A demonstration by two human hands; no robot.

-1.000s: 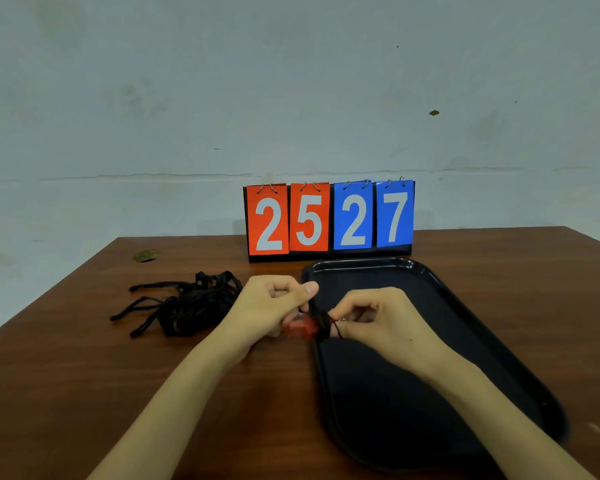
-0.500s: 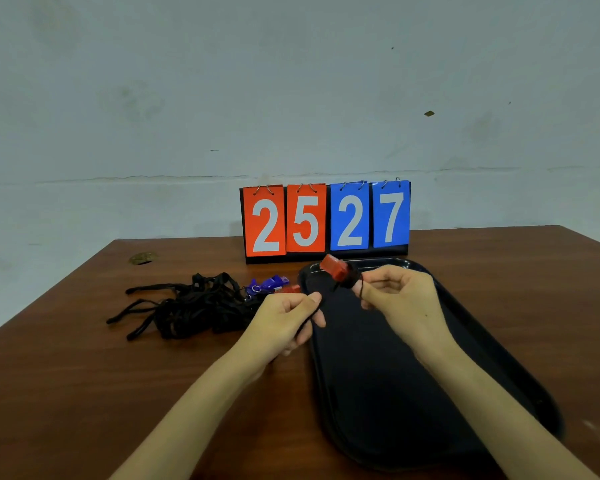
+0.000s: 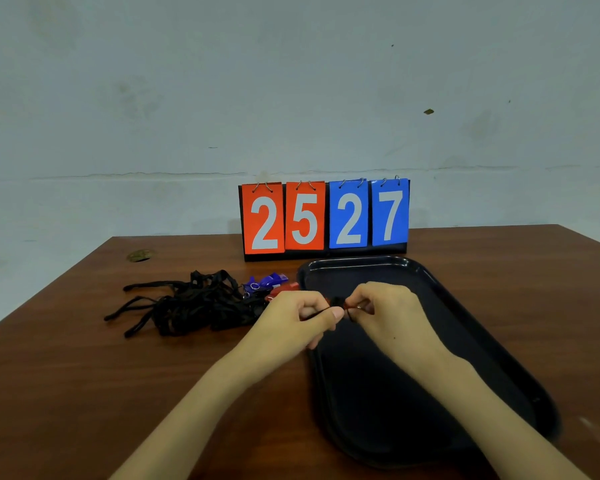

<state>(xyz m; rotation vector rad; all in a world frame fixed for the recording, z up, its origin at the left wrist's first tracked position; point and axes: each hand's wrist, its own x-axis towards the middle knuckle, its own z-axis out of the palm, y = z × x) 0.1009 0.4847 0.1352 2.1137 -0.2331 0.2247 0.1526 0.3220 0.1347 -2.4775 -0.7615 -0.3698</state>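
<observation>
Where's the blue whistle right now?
Head view, left of centre: blue whistle on the table between the cord pile and the tray's far corner, beside a red whistle.

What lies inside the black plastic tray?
The visible floor of the black plastic tray shows no item. At its left rim the left hand and right hand pinch a small red piece with black cord; the floor beneath them is covered.

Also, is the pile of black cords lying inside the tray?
No, the black cords lie on the wooden table, left of the tray.
</observation>
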